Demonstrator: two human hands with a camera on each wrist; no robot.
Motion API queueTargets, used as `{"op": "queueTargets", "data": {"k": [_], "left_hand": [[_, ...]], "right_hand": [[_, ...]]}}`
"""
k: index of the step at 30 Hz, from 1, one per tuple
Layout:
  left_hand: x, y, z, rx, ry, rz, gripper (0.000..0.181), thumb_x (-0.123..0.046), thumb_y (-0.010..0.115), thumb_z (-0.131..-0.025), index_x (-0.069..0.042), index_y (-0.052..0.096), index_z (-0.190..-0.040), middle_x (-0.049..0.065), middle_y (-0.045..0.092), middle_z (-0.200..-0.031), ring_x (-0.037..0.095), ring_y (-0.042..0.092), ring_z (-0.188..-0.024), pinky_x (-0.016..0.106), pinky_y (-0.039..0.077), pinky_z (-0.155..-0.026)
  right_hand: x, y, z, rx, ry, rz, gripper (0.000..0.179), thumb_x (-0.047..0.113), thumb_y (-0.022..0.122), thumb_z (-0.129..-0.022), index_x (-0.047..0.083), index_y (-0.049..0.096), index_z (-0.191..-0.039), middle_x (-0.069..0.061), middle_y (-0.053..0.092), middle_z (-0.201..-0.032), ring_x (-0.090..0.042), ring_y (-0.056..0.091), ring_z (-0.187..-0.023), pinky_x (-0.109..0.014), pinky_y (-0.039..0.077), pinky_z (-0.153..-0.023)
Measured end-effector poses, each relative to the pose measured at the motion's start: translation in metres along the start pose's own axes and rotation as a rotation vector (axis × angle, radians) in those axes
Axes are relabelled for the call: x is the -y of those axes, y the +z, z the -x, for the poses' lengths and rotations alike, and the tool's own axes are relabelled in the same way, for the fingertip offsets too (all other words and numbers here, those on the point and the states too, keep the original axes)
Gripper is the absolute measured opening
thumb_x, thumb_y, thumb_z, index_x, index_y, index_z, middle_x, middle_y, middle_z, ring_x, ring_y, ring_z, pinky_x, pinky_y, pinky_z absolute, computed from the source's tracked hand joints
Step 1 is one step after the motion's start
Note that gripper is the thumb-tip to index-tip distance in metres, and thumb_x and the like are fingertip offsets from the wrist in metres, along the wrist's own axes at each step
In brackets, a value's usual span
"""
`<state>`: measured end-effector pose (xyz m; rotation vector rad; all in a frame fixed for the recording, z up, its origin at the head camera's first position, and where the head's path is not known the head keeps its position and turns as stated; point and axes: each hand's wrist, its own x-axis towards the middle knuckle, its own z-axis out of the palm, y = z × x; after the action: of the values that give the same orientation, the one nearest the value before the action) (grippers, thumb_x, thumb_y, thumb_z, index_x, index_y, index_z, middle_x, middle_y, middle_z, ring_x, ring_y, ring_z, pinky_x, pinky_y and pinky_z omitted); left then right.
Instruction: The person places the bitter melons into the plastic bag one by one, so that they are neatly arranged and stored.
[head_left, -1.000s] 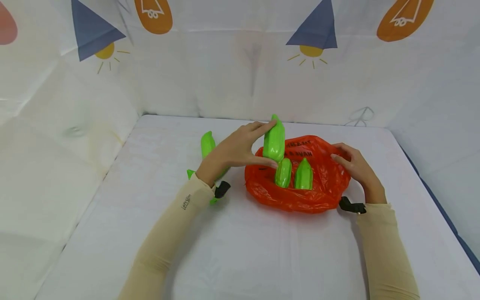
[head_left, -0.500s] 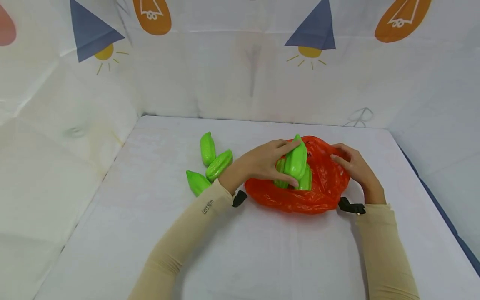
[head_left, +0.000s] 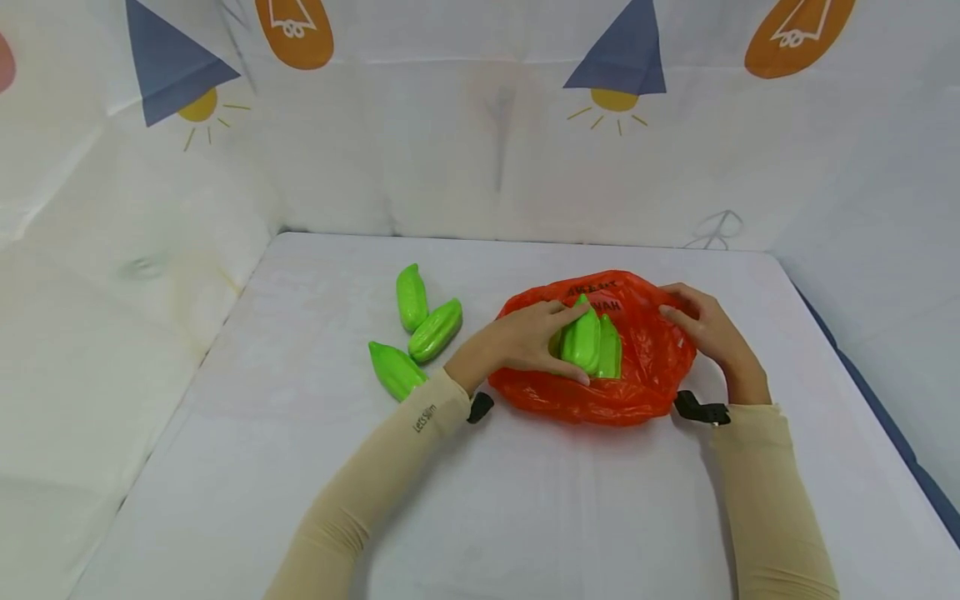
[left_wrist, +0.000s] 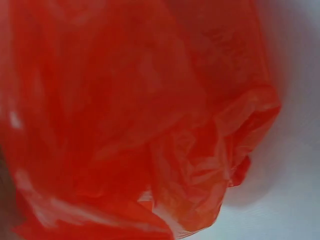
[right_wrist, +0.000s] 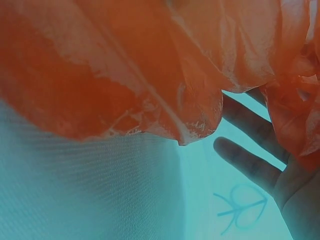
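My left hand (head_left: 525,337) reaches into the mouth of a red plastic bag (head_left: 585,408). Its thumb and fingers are around a glossy green, ribbed star fruit (head_left: 582,340). Another star fruit (head_left: 611,350) sits beside it in the bag, and a third is mostly hidden behind my left fingers. My right hand (head_left: 708,337) holds the bag's right rim; in the right wrist view some of its fingers (right_wrist: 247,160) extend below the crumpled plastic. The left wrist view is nearly filled by the bag (left_wrist: 125,90), so the held fruit is hidden there.
To the left on the white table (head_left: 525,500) lie three more green star fruit: one at the back (head_left: 412,298), one in the middle (head_left: 436,331) and one in front (head_left: 396,370), close to my left sleeve. A printed white cloth wall (head_left: 450,158) rises behind the table.
My left hand has moved right and down, carrying a star fruit from above the bag's left side into its opening. My right hand has stayed at the rim.
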<state>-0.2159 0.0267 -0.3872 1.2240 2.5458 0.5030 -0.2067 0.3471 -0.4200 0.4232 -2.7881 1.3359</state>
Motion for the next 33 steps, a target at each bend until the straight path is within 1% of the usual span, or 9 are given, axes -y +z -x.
{"op": "queueTargets", "data": {"k": [2,5,9,11,15,20,23,28,33], "left_hand": [[0.003,0.003,-0.002,0.009,-0.009,-0.005,0.106,-0.075,0.063,-0.077,-0.024,0.018,-0.158,0.009,0.036,-0.154,0.02,0.039,-0.138,0.039,0.039,-0.113],[0.005,0.005,-0.003,0.027,-0.035,-0.006,0.105,-0.076,0.061,-0.077,-0.027,0.017,-0.158,0.009,0.032,-0.157,0.022,0.035,-0.142,0.042,0.036,-0.115],[0.008,0.007,-0.005,0.033,-0.052,-0.012,0.105,-0.077,0.06,-0.077,-0.029,0.015,-0.158,0.009,0.03,-0.159,0.024,0.034,-0.144,0.043,0.035,-0.116],[0.008,0.008,-0.007,0.028,-0.046,-0.024,0.105,-0.077,0.06,-0.077,-0.028,0.014,-0.159,0.009,0.03,-0.158,0.025,0.035,-0.143,0.044,0.035,-0.115],[0.007,0.009,-0.009,0.005,-0.023,-0.064,0.107,-0.078,0.059,-0.077,-0.026,0.014,-0.159,0.009,0.035,-0.155,0.024,0.04,-0.138,0.043,0.036,-0.115],[0.005,0.01,-0.013,-0.035,-0.025,-0.117,0.108,-0.082,0.056,-0.076,-0.03,0.01,-0.159,0.006,0.037,-0.154,0.021,0.039,-0.139,0.046,0.031,-0.117],[0.003,0.012,-0.015,-0.022,-0.062,-0.121,0.109,-0.082,0.055,-0.076,-0.033,0.004,-0.159,0.005,0.033,-0.157,0.022,0.034,-0.143,0.05,0.025,-0.119],[0.0,0.018,-0.02,0.03,-0.126,-0.089,0.11,-0.082,0.056,-0.075,-0.039,-0.002,-0.157,0.004,0.025,-0.161,0.025,0.029,-0.147,0.053,0.024,-0.119],[-0.009,0.022,-0.027,0.041,-0.129,-0.167,0.109,-0.084,0.054,-0.074,-0.038,-0.001,-0.157,0.002,0.009,-0.166,0.025,0.027,-0.147,0.052,0.024,-0.118]], "right_hand": [[0.0,0.0,0.0,-0.001,0.005,0.009,0.034,0.019,0.054,-0.101,0.0,0.056,-0.129,0.02,0.059,-0.105,0.002,0.057,-0.089,-0.009,0.051,-0.075],[-0.001,-0.001,-0.001,0.0,0.019,0.029,0.034,0.019,0.054,-0.101,0.001,0.056,-0.13,0.018,0.058,-0.107,0.003,0.056,-0.09,-0.008,0.05,-0.075],[-0.003,-0.001,-0.001,0.003,0.042,0.048,0.035,0.02,0.054,-0.101,0.002,0.056,-0.131,0.013,0.059,-0.111,0.004,0.056,-0.091,-0.007,0.049,-0.076],[-0.004,-0.001,-0.002,0.003,0.05,0.055,0.035,0.02,0.054,-0.101,0.003,0.056,-0.131,0.012,0.059,-0.112,0.005,0.056,-0.091,-0.007,0.049,-0.076],[-0.005,-0.001,-0.002,0.004,0.055,0.058,0.036,0.021,0.055,-0.101,0.003,0.056,-0.132,0.016,0.058,-0.11,0.005,0.055,-0.091,-0.007,0.049,-0.076],[-0.003,0.0,-0.002,0.001,0.037,0.046,0.035,0.02,0.055,-0.101,0.002,0.056,-0.13,0.022,0.057,-0.106,0.004,0.056,-0.09,-0.006,0.049,-0.076],[-0.002,0.001,-0.002,0.006,0.032,0.035,0.034,0.021,0.054,-0.101,0.001,0.056,-0.129,0.023,0.057,-0.104,0.004,0.056,-0.089,-0.007,0.049,-0.076],[-0.002,0.003,-0.003,0.015,0.023,0.024,0.033,0.02,0.054,-0.101,0.0,0.056,-0.127,0.022,0.058,-0.103,0.001,0.056,-0.087,-0.009,0.05,-0.074],[-0.004,0.004,-0.004,0.003,0.013,0.03,0.032,0.019,0.055,-0.101,-0.001,0.057,-0.126,0.022,0.058,-0.102,0.001,0.056,-0.086,-0.008,0.049,-0.074]]}}
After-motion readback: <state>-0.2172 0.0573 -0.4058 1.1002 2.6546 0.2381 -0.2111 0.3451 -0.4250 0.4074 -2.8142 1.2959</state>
